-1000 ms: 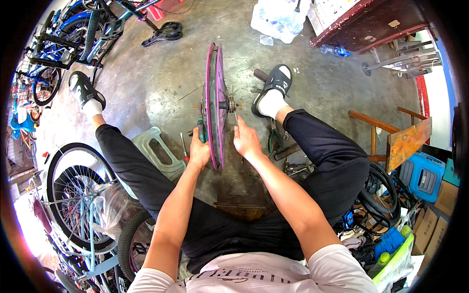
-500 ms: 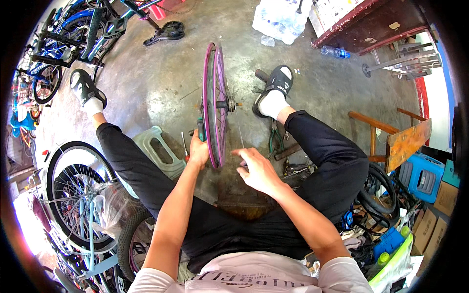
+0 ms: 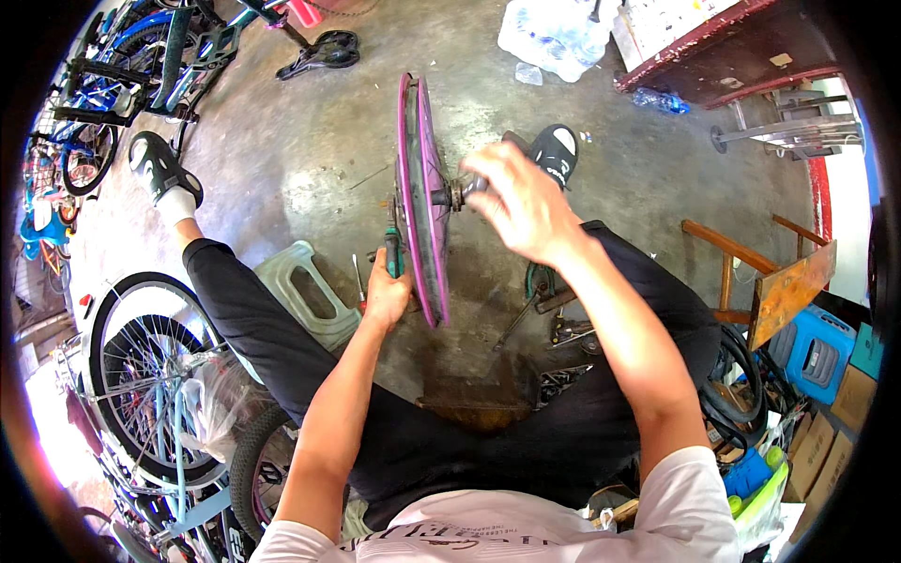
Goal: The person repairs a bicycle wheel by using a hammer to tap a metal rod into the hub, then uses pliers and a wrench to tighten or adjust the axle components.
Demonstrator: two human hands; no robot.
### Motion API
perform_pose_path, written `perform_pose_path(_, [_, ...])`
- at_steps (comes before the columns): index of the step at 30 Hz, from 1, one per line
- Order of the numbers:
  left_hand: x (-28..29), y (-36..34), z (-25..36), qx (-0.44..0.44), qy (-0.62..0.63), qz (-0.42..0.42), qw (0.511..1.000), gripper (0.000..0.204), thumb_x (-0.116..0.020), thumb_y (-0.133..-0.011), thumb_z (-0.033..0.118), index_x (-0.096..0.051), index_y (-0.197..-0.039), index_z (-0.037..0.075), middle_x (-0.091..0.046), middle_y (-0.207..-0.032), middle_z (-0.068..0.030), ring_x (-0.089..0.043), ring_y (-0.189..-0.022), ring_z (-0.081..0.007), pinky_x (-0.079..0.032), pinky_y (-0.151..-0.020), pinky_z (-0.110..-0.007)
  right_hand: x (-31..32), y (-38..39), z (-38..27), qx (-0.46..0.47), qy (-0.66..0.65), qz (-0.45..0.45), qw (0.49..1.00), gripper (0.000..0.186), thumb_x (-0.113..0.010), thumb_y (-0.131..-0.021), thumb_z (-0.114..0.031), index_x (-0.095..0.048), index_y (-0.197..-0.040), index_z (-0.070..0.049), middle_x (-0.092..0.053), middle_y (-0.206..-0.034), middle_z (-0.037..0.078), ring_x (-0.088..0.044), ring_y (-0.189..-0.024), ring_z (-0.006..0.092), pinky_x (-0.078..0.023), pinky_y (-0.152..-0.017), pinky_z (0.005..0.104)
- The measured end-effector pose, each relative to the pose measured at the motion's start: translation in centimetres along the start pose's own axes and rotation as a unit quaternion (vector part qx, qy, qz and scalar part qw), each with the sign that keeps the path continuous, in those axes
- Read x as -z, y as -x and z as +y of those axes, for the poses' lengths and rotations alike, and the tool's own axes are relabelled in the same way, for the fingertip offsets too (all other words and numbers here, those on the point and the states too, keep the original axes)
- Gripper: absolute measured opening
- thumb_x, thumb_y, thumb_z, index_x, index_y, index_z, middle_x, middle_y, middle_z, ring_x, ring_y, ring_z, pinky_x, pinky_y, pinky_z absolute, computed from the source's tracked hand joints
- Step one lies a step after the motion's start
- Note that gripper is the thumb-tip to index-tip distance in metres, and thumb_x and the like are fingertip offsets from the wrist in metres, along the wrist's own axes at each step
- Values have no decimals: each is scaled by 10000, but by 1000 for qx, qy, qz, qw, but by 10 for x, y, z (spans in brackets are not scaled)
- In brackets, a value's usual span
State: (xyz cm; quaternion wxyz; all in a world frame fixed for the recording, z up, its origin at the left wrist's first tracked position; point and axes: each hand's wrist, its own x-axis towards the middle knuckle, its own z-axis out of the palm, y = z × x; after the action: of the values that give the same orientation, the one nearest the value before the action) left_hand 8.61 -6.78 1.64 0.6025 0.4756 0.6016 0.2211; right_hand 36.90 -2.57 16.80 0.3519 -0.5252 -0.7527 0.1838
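Observation:
A bicycle wheel with a purple rim stands upright between my legs, nearly edge-on. My left hand is closed around a green-handled tool at the wheel's left side; the tool's upper end reaches the left end of the axle. On the other side, my right hand is raised beside the hub. Its fingers curl around something dark at the axle's right end, too covered to make out. Green-handled pliers lie on the floor under my right forearm, partly hidden.
A pale plastic stool and a screwdriver are left of the wheel. Loose tools lie by my right leg. Bicycles and a spare wheel crowd the left; a wooden stool and blue stool stand right.
My right hand has moved up and forward from beside the wheel's lower rim to the hub. My left hand stays on the green-handled tool. My right foot and knee have shifted outward slightly.

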Motion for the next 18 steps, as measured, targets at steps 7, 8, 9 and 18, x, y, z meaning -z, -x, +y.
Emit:
perform_pose_path(7, [-4, 6, 21, 15, -35, -12, 999, 375, -578, -927, 11, -526, -1294, 70, -567, -825, -31, -571, -656, -145, -472, -583, -334, -31, -66, 128, -193, -277, 1, 941, 412, -591, -1082, -361, -548, -1374, -74, -697, -867, 70, -668, -769, 154, -558, -709, 339])
perform_pose_path(8, [0, 6, 18, 25, -17, -15, 999, 361, -594, -927, 17, -534, -1281, 58, -591, -868, -35, -585, -722, -144, -485, -652, -325, -39, -73, 138, -217, -300, 13, 929, 398, -591, -1084, -355, -556, -1374, -84, -693, -868, 65, -663, -759, 145, -556, -686, 327])
perform_pose_path(9, [3, 5, 15, 34, 0, -18, 999, 348, -610, -928, 23, -542, -1268, 45, -615, -911, -40, -598, -788, -142, -498, -721, -316, -48, -79, 146, -240, -323, 24, 915, 384, -590, -1086, -349, -565, -1373, -95, -690, -870, 60, -659, -748, 137, -554, -662, 316])
perform_pose_path(18, [3, 2, 0, 22, -37, -24, 999, 509, -801, -872, 59, -552, -1314, 11, -694, -1116, -54, -644, -970, -137, -533, -893, -305, -182, -12, 241, -469, -367, 48, 802, 298, -586, -1089, -298, -675, -1305, -114, -709, -1109, 40, -663, -783, 118, -518, -606, 292])
